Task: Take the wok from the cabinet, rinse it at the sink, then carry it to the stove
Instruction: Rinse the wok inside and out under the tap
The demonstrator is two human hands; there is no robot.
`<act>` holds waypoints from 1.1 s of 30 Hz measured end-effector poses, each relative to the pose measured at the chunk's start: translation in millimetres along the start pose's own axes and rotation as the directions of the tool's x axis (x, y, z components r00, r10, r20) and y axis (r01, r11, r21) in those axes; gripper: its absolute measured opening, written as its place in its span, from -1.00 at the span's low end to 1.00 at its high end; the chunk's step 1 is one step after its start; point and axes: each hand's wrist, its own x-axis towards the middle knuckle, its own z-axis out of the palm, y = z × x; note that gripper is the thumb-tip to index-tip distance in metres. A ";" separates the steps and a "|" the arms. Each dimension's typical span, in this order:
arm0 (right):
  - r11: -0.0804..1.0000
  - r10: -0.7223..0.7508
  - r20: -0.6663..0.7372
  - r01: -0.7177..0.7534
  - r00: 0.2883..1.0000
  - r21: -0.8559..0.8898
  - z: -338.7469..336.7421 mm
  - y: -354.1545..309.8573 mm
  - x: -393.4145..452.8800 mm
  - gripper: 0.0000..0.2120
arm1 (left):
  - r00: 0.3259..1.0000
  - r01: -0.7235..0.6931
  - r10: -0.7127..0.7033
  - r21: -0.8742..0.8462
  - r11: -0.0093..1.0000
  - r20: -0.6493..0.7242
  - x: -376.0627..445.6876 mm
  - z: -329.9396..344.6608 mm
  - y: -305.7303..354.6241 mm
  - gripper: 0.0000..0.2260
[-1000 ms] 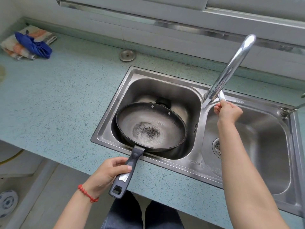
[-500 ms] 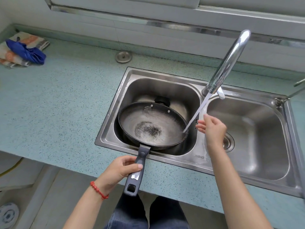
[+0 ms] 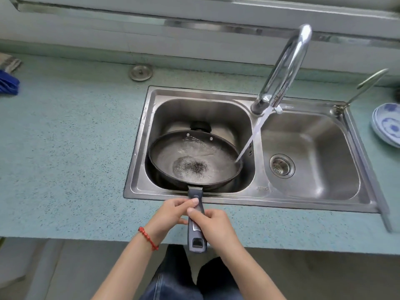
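Both my hands are clenched around the wok's handle (image 3: 195, 221): my left hand (image 3: 171, 215) wraps it from the left with the thumb laid across the top, and my right hand (image 3: 213, 226) closes over it from the right, a little nearer the free end, so the two together make one grip. The handle crosses the front rim of the sink (image 3: 216, 199) and sticks out over the counter (image 3: 65, 148) toward me. Ahead of my grip the wok (image 3: 194, 158) sits in the left basin of the sink, its far edge toward the back wall of that basin. Water (image 3: 252, 135) from the tap (image 3: 283, 68) slants down and lands at the wok's right rim, spreading across the inside and pooling around a dark speckled patch in the middle. I judge this wok to be stiff metal and fairly heavy, more so with water in it, and it will pull down at the front since I hold it only by the handle. The handle looks dry here, but splashes could make it slippery, so two hands close to the bowl seems the safest hold.
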 end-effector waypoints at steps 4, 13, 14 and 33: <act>0.947 0.088 0.138 -0.126 0.987 0.296 8.9 -10.5 0.4 -0.87 | 0.996 0.062 -0.056 -0.112 0.992 0.063 1.6 7.5 5.4 -0.76; 0.962 -0.017 0.061 0.000 0.998 0.272 6.7 -8.6 -6.3 -0.76 | 1.000 0.008 -0.002 -0.259 0.966 0.021 2.4 16.9 -1.2 -0.74; 0.961 -0.033 0.065 0.014 0.997 0.277 6.3 -8.5 -8.6 -0.76 | 1.000 -0.005 0.009 -0.262 0.965 0.016 1.4 17.6 -2.1 -0.73; 0.945 -0.232 0.084 0.204 0.969 0.257 -28.4 35.1 -53.3 -0.86 | 0.984 -0.180 0.171 -0.324 0.929 -0.058 -31.4 65.7 -22.0 -0.90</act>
